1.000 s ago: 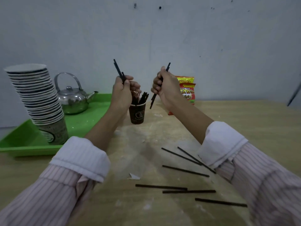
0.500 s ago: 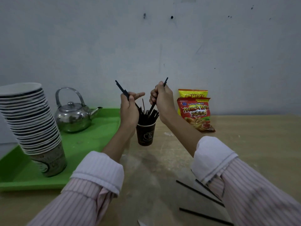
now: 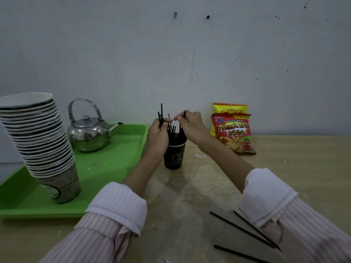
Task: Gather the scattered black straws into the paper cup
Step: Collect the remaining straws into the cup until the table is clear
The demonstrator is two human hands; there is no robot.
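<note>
Pink-striped sleeves [image 3: 106, 238], white turned-back cuffs [image 3: 121, 204]

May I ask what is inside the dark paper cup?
Black straws stand in the cup, ends above its rim. Its wall hides their lower ends; the left hand covers some.

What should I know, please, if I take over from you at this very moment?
Left hand: grips a few straws upright beside the cup.
Right hand: pinches one straw over the cup's mouth.
Done: a bunch already stands in the cup.
Left: drop in the held ones, then gather at least three loose straws on the table by the right sleeve, which may hide more.
</note>
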